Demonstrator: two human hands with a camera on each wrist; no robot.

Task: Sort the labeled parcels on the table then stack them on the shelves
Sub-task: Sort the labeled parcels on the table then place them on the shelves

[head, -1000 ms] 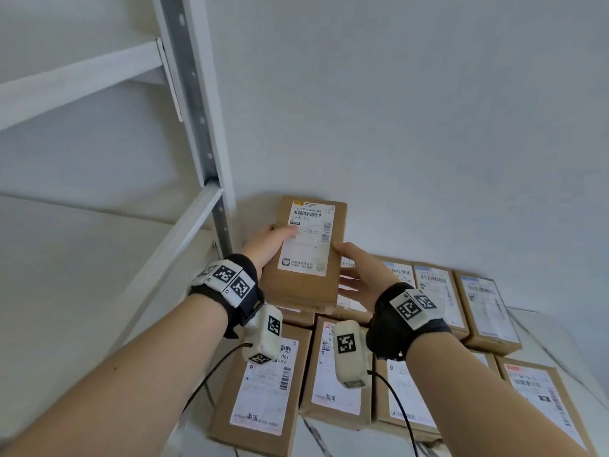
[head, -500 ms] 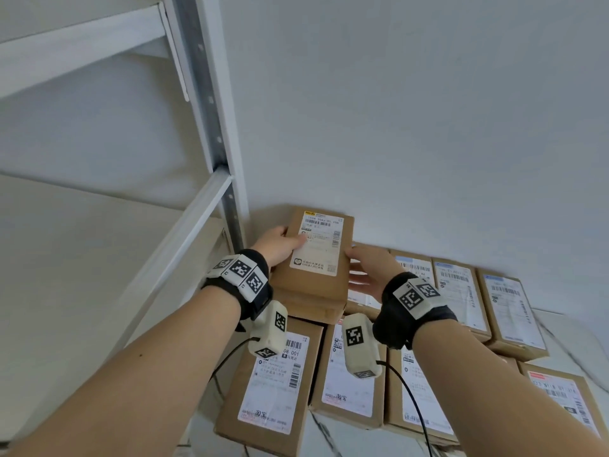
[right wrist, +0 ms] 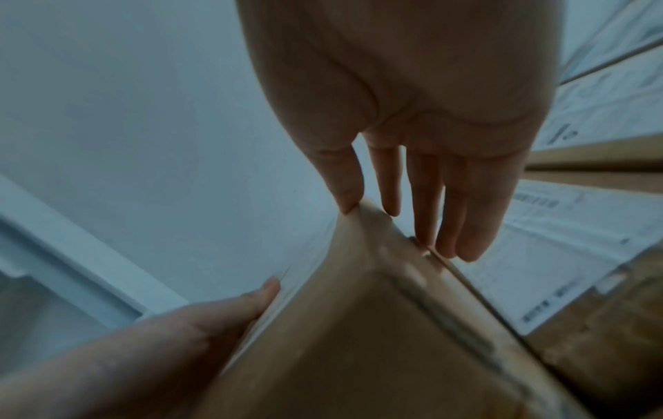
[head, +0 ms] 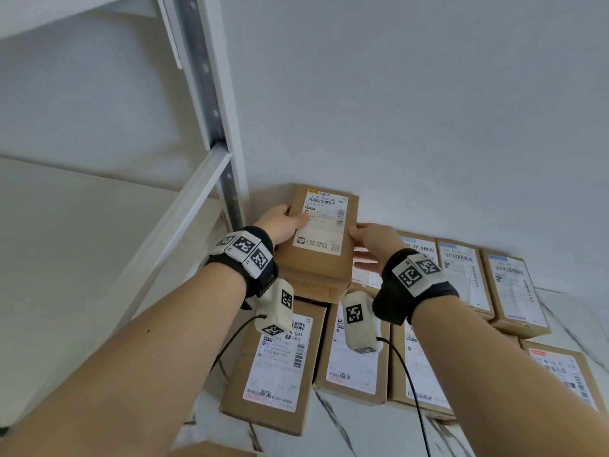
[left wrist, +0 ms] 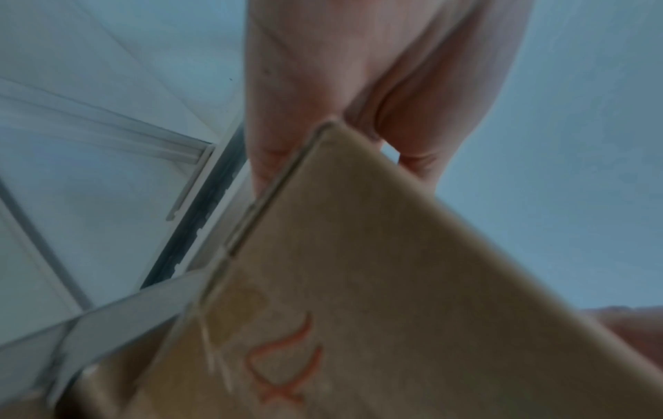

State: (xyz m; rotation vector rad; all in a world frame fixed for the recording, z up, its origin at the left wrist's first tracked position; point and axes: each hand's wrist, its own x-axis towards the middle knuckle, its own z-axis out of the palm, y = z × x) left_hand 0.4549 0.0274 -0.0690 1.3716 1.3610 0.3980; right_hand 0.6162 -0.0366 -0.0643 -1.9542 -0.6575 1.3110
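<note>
Your brown parcel [head: 321,239] wears a white label [head: 324,222] (black barcode); the table [head: 560,328] is white marble, dark-veined.

Materials, surface finish.
Parcels [head: 316,245]: matt brown cardboard, smooth white paper labels. Counter [head: 557,321]: glossy veined marble look. Shelf upright [head: 211,103]: painted white metal.

Label print on held parcel [head: 318,239] too small to read; wrist views blurred, parcel edge-cropped
</note>
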